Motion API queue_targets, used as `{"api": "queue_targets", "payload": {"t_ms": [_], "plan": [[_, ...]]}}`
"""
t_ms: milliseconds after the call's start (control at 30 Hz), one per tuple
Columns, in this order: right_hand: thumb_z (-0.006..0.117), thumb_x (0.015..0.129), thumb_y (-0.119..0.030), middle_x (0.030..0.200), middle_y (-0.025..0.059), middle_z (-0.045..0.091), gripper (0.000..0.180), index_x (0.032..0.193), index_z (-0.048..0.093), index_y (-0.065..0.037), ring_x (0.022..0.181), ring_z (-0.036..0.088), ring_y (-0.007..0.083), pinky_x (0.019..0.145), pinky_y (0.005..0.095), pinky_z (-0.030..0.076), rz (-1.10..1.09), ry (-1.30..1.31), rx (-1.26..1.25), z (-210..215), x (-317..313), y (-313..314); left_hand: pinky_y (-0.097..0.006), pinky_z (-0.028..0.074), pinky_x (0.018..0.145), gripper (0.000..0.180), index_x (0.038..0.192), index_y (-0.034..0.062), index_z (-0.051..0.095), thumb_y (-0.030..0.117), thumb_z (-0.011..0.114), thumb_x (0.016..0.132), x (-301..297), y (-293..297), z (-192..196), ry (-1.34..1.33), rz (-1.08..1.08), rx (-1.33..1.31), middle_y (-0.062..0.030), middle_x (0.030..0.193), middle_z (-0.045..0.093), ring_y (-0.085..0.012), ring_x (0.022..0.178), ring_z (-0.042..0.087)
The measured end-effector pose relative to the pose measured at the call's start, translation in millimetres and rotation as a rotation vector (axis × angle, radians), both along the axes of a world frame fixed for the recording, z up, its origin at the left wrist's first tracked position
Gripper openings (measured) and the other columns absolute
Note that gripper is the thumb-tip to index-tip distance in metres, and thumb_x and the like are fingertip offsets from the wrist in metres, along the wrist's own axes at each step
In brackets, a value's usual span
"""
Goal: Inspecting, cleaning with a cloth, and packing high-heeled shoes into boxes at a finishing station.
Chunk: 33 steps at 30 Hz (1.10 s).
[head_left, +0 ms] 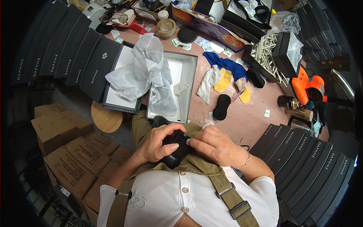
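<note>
A glossy black shoe (174, 158) rests over my lap, against the olive apron (200, 166). My left hand (160, 143) is closed around it, thumb on top and fingers over the far side. Fingers curled, my right hand (211, 143) presses at the shoe's right edge with a small white piece of cloth or tissue (207, 123) showing at its fingers. Just beyond my hands lies an open shoe box (193, 83) holding crumpled white tissue paper (163, 100) and a tag (180, 87). A black oval pad (221, 107) is on the table nearby.
Dark shoe boxes stand in rows at left (87, 72) and right (302, 162). Brown cartons (79, 162) and a round wooden stool (107, 116) are at lower left. Blue cloth (227, 64), yellow sponges (223, 80), a box of white sticks (264, 51) and an orange heat gun (308, 86) occupy the table.
</note>
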State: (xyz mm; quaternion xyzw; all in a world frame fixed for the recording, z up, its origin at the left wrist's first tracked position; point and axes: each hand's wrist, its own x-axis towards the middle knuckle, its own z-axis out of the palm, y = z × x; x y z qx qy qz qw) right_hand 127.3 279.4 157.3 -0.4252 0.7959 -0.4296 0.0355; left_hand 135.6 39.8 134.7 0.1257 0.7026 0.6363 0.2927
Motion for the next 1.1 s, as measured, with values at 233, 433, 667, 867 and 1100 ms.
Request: {"api": "queue_targets", "payload": {"t_ms": [233,433,667,867,1100], "plan": [[0.063,0.076,-0.010,0.088,0.0097,0.052,0.030,0.105,0.061,-0.002,0.081,0.053,0.0264,0.073,0.0366,0.045,0.055,-0.149,0.068,-2,7,17,-0.032,0.047,0.074,0.053,0.113,-0.0017,0.056,0.031,0.059,0.070,1,-4,2,-0.081,0.030,0.032,-0.0143,0.091,0.060,-0.0227,0.078,0.058],[0.068,0.084,-0.005,0.085,0.0088,0.062,0.009,0.092,0.067,0.000,0.072,0.060,0.0198,0.064,0.0290,0.048,-0.217,-0.605,-0.246,7,9,17,-0.033,0.047,0.074,0.054,0.112,-0.0001,0.057,0.032,0.060,0.068,4,-5,-2,-0.022,0.046,0.033,-0.0152,0.091,0.060,-0.0249,0.077,0.057],[0.070,0.083,-0.008,0.077,0.0073,0.059,0.010,0.087,0.063,-0.003,0.068,0.059,0.0196,0.060,0.0310,0.047,-0.226,-0.718,-0.148,4,9,5,-0.036,0.046,0.074,0.054,0.113,0.0022,0.057,0.033,0.062,0.069,-2,-3,6,0.159,-0.043,-0.095,-0.0147,0.090,0.062,-0.0300,0.078,0.058],[0.069,0.079,-0.006,0.075,0.0101,0.057,0.011,0.085,0.061,-0.002,0.065,0.058,0.0252,0.058,0.0332,0.047,-0.202,-0.559,-0.131,3,2,-2,-0.037,0.046,0.075,0.052,0.113,0.0028,0.057,0.032,0.062,0.070,-3,3,6,0.170,-0.056,-0.082,-0.0156,0.091,0.062,-0.0313,0.079,0.059],[0.068,0.077,-0.004,0.075,0.0121,0.056,0.012,0.085,0.060,-0.001,0.064,0.057,0.0274,0.058,0.0347,0.046,-0.141,-0.600,-0.090,5,2,5,-0.038,0.047,0.076,0.053,0.113,0.0020,0.057,0.032,0.062,0.070,-2,4,4,0.186,-0.043,-0.077,-0.0162,0.093,0.063,-0.0320,0.079,0.060]]}}
